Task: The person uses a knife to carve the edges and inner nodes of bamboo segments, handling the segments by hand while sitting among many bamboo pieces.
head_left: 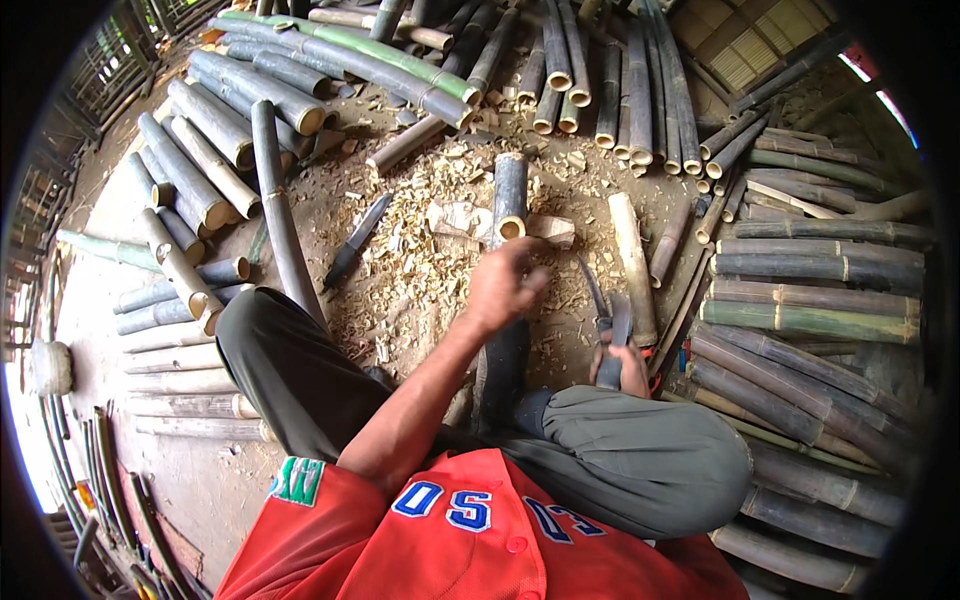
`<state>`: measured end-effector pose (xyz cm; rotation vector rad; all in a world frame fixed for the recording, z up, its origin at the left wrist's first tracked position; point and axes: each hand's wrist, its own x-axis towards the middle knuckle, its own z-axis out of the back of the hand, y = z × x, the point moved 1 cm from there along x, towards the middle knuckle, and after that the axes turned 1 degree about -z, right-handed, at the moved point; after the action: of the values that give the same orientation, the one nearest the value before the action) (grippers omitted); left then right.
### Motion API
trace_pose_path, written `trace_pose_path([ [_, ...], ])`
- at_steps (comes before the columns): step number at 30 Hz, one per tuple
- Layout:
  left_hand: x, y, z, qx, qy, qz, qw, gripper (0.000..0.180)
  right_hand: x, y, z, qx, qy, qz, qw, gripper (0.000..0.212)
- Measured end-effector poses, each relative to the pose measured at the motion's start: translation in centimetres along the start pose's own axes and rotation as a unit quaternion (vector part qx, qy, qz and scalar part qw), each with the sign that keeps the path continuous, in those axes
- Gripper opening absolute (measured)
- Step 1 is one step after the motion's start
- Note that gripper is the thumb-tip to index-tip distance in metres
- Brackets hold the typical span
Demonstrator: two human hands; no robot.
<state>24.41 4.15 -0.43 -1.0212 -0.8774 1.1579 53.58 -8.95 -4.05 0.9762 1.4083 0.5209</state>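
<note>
A short dark bamboo section (510, 185) rests across a pale wooden block (460, 218), its cut end toward me. My left hand (508, 285) is just in front of that end, its fingers smeared by motion, so I cannot see whether they hold anything. Low on the right, beside my bent knee, my right hand (630, 372) is closed around a dark broad-bladed knife (621, 322). A thin curved blade (592, 285) shows just beyond it; its lower part is partly hidden. Something orange (655, 372) lies beside the right hand.
Wood shavings (420, 260) cover the ground around the block. A long knife (357, 243) lies to the left. A pale bamboo length (632, 260) lies on the right. Stacked bamboo (815, 285) lines the right side, with more poles (215, 125) at the far left and back.
</note>
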Motion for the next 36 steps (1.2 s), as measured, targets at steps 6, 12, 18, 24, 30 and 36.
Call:
trace_pose_path([
  [6,4.4,-7.1,-5.5,0.233,0.22,-0.291,0.902,0.082,7.9,3.3,-5.5,-0.182,0.114,0.097,0.972,0.049],
  [12,10.9,-1.1,-8.9,0.401,0.504,-0.159,0.748,0.11,14.3,-1.7,-6.9,-0.22,0.082,-0.103,0.967,0.053],
  [18,14.8,3.2,-9.7,0.298,0.522,-0.077,0.796,0.098,18.5,-0.3,-7.5,-0.344,0.072,-0.089,0.932,0.044],
  [24,17.3,3.2,-6.0,0.065,0.324,-0.036,0.943,0.087,24.0,9.3,-9.8,-0.445,0.136,-0.101,0.879,0.052],
  [30,16.2,5.8,-5.7,-0.077,-0.045,0.016,0.996,0.093,27.6,17.1,-19.7,-0.791,0.31,0.282,0.446,0.012],
  [36,15.0,6.0,-7.8,0.002,-0.186,-0.006,0.983,0.106,28.8,16.2,-20.9,-0.777,0.376,0.39,0.322,0.009],
])
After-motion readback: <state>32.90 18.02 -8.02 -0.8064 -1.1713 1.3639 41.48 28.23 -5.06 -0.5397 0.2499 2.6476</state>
